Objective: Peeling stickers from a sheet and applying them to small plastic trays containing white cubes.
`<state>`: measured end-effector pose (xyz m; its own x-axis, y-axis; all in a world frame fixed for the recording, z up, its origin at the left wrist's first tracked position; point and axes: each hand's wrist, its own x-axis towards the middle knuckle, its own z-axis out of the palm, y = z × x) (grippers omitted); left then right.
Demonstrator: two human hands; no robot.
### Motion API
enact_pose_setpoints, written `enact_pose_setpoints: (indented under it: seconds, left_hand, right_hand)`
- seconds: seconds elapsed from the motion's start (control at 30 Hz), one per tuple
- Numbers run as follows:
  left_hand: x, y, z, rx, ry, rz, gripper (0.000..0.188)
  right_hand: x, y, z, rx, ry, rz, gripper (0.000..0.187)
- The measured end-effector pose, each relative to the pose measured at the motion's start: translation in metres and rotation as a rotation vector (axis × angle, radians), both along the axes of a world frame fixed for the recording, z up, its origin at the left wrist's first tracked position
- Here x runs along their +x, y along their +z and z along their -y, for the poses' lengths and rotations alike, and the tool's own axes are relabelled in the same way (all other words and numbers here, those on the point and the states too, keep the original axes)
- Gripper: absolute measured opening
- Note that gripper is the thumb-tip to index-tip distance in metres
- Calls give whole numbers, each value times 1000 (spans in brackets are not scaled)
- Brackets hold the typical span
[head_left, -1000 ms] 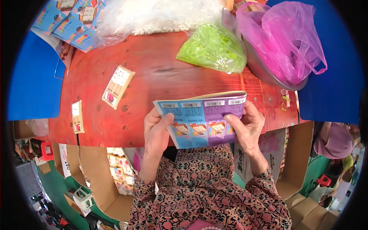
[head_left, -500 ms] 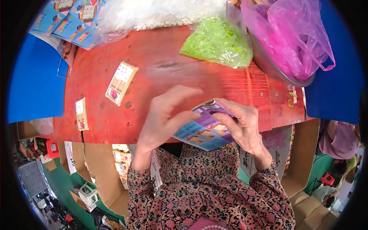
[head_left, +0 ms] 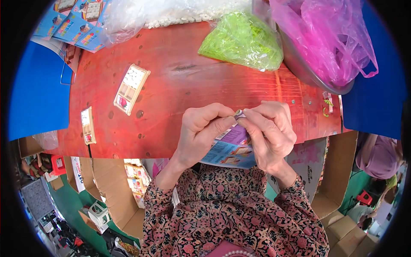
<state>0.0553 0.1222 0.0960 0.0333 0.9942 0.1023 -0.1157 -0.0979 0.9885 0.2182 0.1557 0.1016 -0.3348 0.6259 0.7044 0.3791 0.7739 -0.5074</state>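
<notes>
A flat purple-and-blue printed packet (head_left: 233, 147) is held upright at the near edge of the red table, close to my body. My left hand (head_left: 198, 132) pinches its upper edge between thumb and fingers. Beside it, my right hand (head_left: 272, 136) is closed on the same edge, and the fingertips of both hands nearly meet there. Much of the packet's right side is hidden behind my right hand. Farther left lies a small cream compartment tray (head_left: 132, 89) holding white pieces and a red piece. A second, similar tray (head_left: 87, 125) is near the table's left edge.
Along the far side are blue printed packets (head_left: 77, 29), a clear bag of white pieces (head_left: 184, 13) and a bag of green shreds (head_left: 244, 43). A metal bowl (head_left: 306, 75) holds a pink plastic bag (head_left: 327, 40). Open cardboard boxes (head_left: 112, 188) stand below the table.
My left hand, which was moving apart from the packet, has come right and closed on its upper edge. The right hand's fingers have curled in toward the same edge.
</notes>
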Motion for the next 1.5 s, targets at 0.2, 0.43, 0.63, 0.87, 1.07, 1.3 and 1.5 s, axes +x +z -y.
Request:
enact_pose_setpoints:
  seconds: [0.2, 0.43, 0.63, 0.87, 1.07, 1.3, 1.5]
  left_hand:
    - [0, -1, 2, -10, -22, 10, 7]
    - [2, -3, 0, 24, -26, 3, 8]
    - [3, -5, -1, -29, -36, 3, 8]
    - [4, -16, -7, -163, -82, 170, 9]
    - [3, -27, -13, -207, -111, 248, 10]
    - [4, -37, -25, -237, -52, 245, 11]
    - [15, -65, -50, -196, 87, -64, 14]
  right_hand:
    - [0, -1, -1, -28, 5, -10, 25]
    - [-2, -4, -3, -26, -12, 22, 17]
    - [-1, -8, -5, -10, -8, 50, 15]
    - [1, -19, -5, 139, -76, 127, 18]
    - [9, -33, -8, 131, 53, 123, 22]
    - [15, -50, -5, 125, 337, -99, 15]
    - [28, -42, 15, -1, 395, -368, 15]
